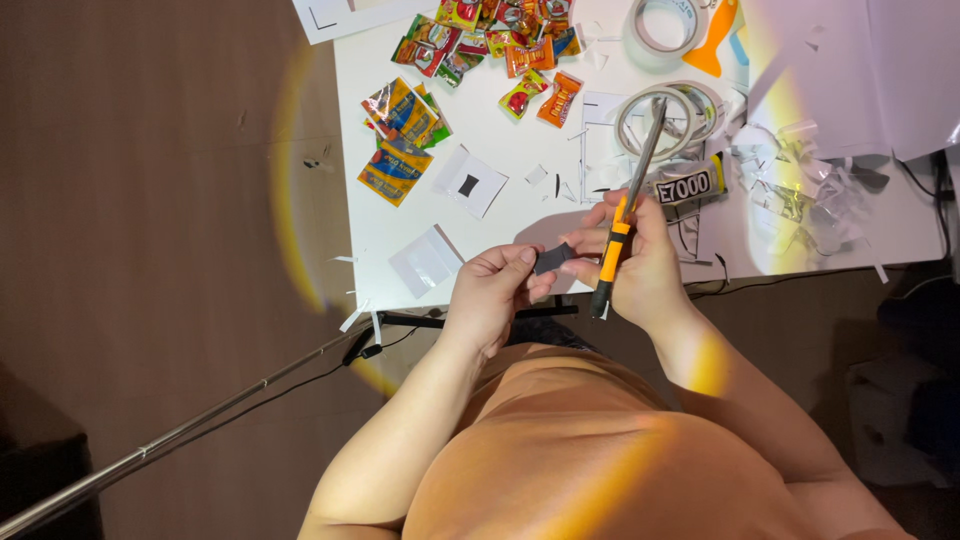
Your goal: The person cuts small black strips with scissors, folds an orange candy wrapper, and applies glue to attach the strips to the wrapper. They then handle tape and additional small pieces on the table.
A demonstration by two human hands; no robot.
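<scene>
White surface (pixel 520 215) fills the upper centre of the frame, with dark brown floor (pixel 150 250) to the left and below it

Step in hand, as judged: you are trimming or about to trim a small piece of material held off the surface edge
- Your left hand (pixel 490 295) pinches a small dark square piece (pixel 552 259) between thumb and forefinger; fingers closed on it
- Your right hand (pixel 640 265) grips an orange-and-black utility knife (pixel 622 225), fingers wrapped round the handle, the long blade pointing to the upper right of the frame
- The dark piece sits at frame centre, between both hands, just beside the knife handle

Next move calls for, as judged: a steady pinch and the blade kept away from the left fingertips

Containers and contents
- No open container is visible
- Sealed colourful sachets (pixel 405 140) lie scattered at upper centre-left; contents cannot be told
- Tape rolls (pixel 665 115) lie at upper right, near a heap of white paper scraps (pixel 800 190)
- Two white paper squares (pixel 427 262) lie near the surface's lower edge; one carries a dark patch
</scene>
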